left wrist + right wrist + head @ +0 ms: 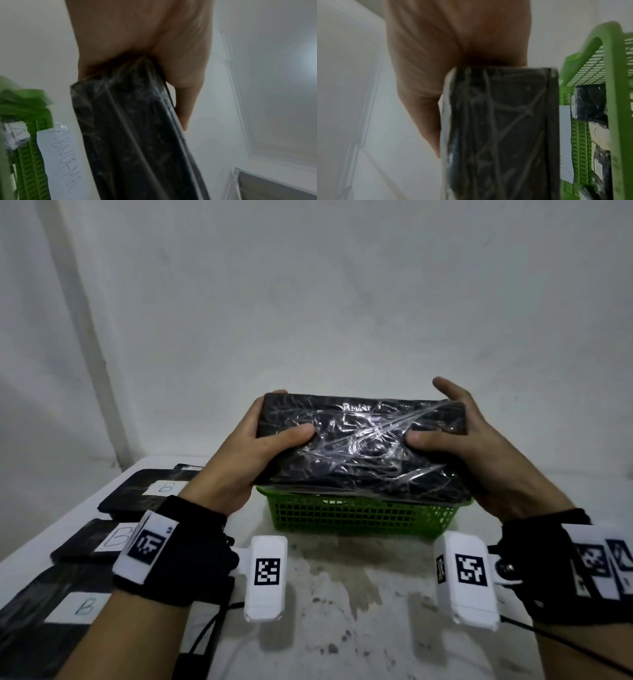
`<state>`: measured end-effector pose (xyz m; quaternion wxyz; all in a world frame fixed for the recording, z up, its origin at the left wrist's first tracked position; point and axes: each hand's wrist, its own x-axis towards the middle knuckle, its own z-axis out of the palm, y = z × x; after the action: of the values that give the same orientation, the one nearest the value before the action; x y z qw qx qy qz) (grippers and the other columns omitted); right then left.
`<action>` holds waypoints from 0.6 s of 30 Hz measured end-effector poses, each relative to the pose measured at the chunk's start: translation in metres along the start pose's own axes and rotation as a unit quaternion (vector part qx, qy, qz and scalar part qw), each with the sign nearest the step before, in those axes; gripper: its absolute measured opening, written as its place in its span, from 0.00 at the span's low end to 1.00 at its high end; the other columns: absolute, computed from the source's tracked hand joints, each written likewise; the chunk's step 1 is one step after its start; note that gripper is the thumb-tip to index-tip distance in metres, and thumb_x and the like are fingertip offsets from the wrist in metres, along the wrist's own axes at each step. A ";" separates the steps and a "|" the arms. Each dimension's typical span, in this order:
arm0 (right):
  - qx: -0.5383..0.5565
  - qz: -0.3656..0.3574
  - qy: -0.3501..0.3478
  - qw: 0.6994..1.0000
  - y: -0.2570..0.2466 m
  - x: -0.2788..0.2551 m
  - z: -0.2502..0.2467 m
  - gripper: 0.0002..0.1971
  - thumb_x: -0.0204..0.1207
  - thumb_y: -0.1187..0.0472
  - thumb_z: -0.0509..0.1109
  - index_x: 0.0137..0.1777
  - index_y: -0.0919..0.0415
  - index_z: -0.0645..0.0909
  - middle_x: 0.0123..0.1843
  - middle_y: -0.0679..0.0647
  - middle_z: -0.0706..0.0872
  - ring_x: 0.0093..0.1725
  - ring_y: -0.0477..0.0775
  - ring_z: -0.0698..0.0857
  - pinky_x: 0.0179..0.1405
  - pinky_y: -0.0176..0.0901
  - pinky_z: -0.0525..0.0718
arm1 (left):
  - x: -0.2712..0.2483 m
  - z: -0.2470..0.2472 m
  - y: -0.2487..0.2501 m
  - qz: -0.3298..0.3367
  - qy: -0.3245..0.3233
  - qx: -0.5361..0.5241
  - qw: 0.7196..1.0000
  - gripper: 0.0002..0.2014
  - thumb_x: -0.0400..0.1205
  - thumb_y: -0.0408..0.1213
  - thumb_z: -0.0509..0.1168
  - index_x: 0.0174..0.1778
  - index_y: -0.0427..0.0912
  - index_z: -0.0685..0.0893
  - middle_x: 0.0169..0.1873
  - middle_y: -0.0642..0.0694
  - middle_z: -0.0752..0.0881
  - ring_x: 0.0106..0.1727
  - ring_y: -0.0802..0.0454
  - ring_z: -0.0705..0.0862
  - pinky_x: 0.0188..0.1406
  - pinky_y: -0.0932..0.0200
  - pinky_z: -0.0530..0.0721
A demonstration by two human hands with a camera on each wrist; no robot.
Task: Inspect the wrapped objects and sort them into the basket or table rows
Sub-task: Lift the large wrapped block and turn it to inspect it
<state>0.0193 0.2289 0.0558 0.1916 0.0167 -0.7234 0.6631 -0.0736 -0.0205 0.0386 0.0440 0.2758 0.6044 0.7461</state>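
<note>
Inspection looks to be the step in hand: both hands hold 1 wrapped object up over the green basket (356,517), which serves as the landmark here.

Nearest the person, in front of the basket, the stained white surface (342,594) shows between the 2 wrists. To the basket's left lie 3 dark wrapped packs in a row, each with a white label; the closest label (80,607) reads "B" and the next 1 (118,537) seems the same (the far label is too small to be sure of).

Directly above the basket, not touching it as far as the head view shows, is the wrapped object (363,446), a black slab in crinkled clear film. The left hand (250,450) grips its left end, thumb on top and fingers (277,392) curled round the far edge. The right hand (479,453) holds the right end with the thumb pressed on top; its fingers (448,388) are spread and lifted, only partly on the pack.

Inside the basket, the right wrist view shows at least 1 other wrapped pack (589,101). On the basket's outer wall, a paper tag (58,159) reads "ABNORMAL".

Next, judging the wrap decides the place: lower it into the basket if faulty, otherwise carry it left to the row, keeping both ends supported.
</note>
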 end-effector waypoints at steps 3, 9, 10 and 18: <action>-0.006 -0.015 0.023 1.000 0.004 0.001 0.004 0.55 0.48 0.60 0.88 0.80 0.43 0.69 0.57 0.57 0.89 0.43 0.53 0.93 0.54 0.58 0.92 | 0.001 0.003 -0.005 0.005 0.030 0.031 0.999 0.32 0.66 0.41 0.77 0.68 0.46 0.78 0.57 0.43 0.90 0.55 0.45 0.91 0.48 0.53 0.90; -0.005 -0.091 0.040 0.995 -0.001 0.000 0.008 0.43 0.59 0.66 0.84 0.75 0.47 0.71 0.52 0.53 0.89 0.42 0.47 0.92 0.41 0.42 0.91 | 0.000 0.000 -0.002 0.045 0.064 0.094 0.993 0.33 0.69 0.51 0.79 0.69 0.50 0.78 0.58 0.48 0.90 0.58 0.46 0.90 0.50 0.50 0.89; -0.008 -0.119 0.050 0.992 -0.005 -0.002 0.007 0.44 0.57 0.63 0.84 0.75 0.48 0.71 0.54 0.54 0.88 0.44 0.47 0.92 0.42 0.41 0.91 | -0.001 0.000 0.000 0.054 0.064 0.137 0.987 0.32 0.70 0.58 0.78 0.68 0.55 0.78 0.57 0.52 0.90 0.58 0.50 0.90 0.49 0.50 0.90; -0.156 -0.238 0.073 0.956 0.000 -0.006 -0.008 0.48 0.66 0.45 0.86 0.82 0.38 0.62 0.74 0.51 0.81 0.73 0.54 0.83 0.75 0.59 0.80 | -0.012 0.012 0.019 -0.042 0.025 0.075 0.996 0.29 0.72 0.69 0.60 0.64 0.60 0.84 0.58 0.54 0.89 0.56 0.47 0.91 0.41 0.49 0.92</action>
<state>0.0269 0.2351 0.0540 0.3960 0.1098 -0.7772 0.4766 -0.0527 -0.0197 0.0530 0.0395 0.2334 0.6708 0.7029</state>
